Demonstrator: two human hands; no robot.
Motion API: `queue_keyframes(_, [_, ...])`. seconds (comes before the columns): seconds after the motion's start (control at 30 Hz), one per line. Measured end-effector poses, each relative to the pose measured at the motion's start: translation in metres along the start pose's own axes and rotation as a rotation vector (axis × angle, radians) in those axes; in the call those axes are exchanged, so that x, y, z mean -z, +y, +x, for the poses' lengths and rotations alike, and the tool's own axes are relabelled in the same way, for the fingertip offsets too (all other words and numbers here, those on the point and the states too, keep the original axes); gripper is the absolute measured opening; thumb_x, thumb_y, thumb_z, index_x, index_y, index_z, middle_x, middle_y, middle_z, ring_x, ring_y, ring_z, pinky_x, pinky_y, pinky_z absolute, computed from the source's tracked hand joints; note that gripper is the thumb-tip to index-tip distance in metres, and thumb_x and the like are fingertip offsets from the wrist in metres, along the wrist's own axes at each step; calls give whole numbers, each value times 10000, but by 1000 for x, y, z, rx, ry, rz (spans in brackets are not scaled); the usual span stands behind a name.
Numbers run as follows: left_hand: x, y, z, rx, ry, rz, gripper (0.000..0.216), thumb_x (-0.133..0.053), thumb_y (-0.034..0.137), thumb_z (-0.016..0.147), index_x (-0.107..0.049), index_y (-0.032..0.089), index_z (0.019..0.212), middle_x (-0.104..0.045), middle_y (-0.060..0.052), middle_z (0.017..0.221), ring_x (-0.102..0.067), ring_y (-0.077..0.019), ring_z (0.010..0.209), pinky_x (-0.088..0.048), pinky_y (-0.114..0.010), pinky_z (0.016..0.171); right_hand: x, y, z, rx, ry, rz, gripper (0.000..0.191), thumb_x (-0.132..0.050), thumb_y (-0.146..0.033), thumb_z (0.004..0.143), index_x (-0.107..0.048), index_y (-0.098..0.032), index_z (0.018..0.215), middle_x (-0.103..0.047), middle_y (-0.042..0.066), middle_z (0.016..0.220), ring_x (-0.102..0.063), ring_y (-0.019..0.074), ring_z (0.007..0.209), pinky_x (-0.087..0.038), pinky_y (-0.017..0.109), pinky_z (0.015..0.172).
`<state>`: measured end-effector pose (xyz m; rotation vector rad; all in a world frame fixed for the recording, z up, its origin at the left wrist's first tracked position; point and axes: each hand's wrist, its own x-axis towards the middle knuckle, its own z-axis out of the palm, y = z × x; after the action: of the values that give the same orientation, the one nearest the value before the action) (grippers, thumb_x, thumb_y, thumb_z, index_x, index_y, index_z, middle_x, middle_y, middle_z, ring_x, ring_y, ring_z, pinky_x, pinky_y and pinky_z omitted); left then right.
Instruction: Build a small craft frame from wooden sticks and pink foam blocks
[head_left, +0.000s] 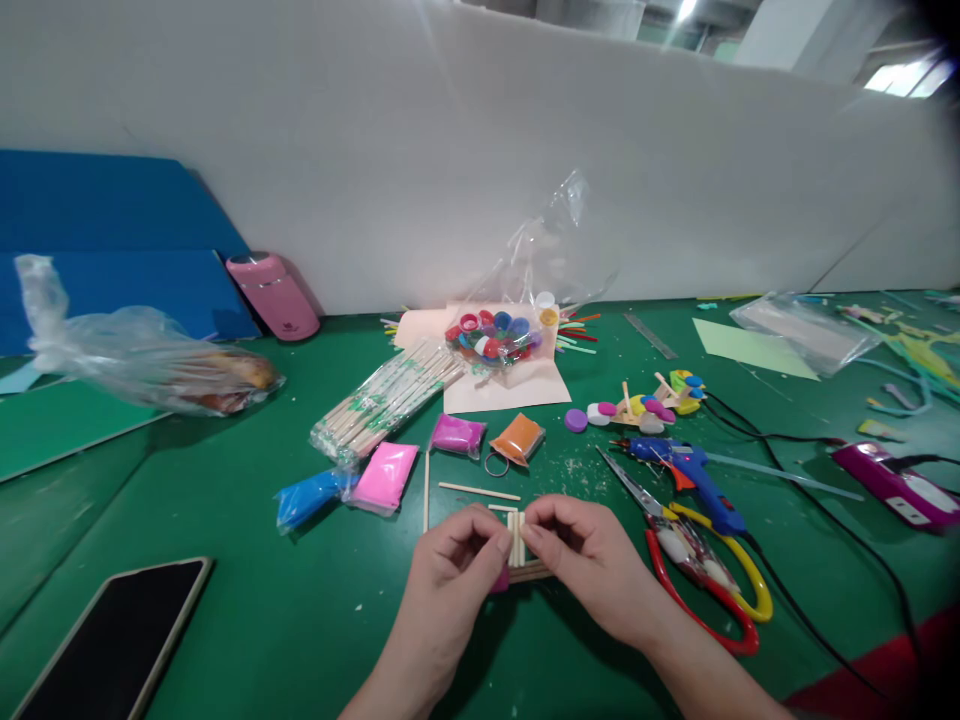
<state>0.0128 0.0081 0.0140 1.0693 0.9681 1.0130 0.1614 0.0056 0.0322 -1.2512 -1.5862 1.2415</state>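
My left hand [450, 580] and my right hand [596, 565] meet at the front middle of the green table. Between their fingertips stand several short pale wooden stick pieces [516, 540], side by side. Both hands pinch this small group, the left from its left side and the right from its right side. Just below are a brown strip [529, 573] and a bit of something magenta [499, 581], partly covered by the fingers. Loose wooden sticks lie beyond my hands, one crosswise [480, 491] and one lengthwise [427, 492].
Scissors [709, 570] and a blue glue gun [686, 475] with its cable lie to the right. Clay packets [385, 478], bundled sticks [386, 400] and a bag of bottle caps [495, 338] sit farther back. A phone [112, 640] is at front left; a pink flask [274, 295] leans behind.
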Motion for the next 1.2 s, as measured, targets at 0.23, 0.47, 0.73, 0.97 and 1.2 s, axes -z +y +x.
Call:
queue_keyframes(0.23, [-4,7,-3,17,66,-44,194,-580,234,738,-512,150,578,-446,31,549,-401,-101,529,-313,-221,522,1,0,0,6,-12,32,169,-486,-275,832,-549,-152,736,-433,-36,618,-362,83,562,-312,188,499])
queue_keyframes(0.47, [-3,5,-1,19,38,-46,183,-579,228,741,-522,149,586,-455,28,548,-413,-104,532,-320,-224,530,1,-1,1,-1,-10,34,173,-489,-277,831,-556,-149,737,-442,-32,626,-369,86,573,-319,189,510])
queue_keyframes(0.73, [-3,2,0,20,43,-45,180,-584,231,744,-527,150,593,-460,28,543,-416,-103,524,-317,-223,518,0,-1,1,1,0,47,168,-494,-270,828,-560,-147,734,-448,-34,621,-378,84,571,-325,182,509])
queue_keyframes(0.97, [-2,1,1,25,48,-69,187,-590,244,747,-532,148,597,-463,33,548,-418,-96,523,-332,-216,516,0,1,1,-14,17,59,180,-495,-290,826,-591,-151,766,-510,-20,656,-416,87,574,-347,179,513])
queue_keyframes(1.2, [-1,1,2,-13,126,-118,174,-639,243,690,-558,141,575,-456,45,525,-380,-75,489,-301,-189,470,1,0,0,-2,132,57,208,-488,-322,828,-617,-158,832,-570,5,684,-500,116,617,-398,203,545])
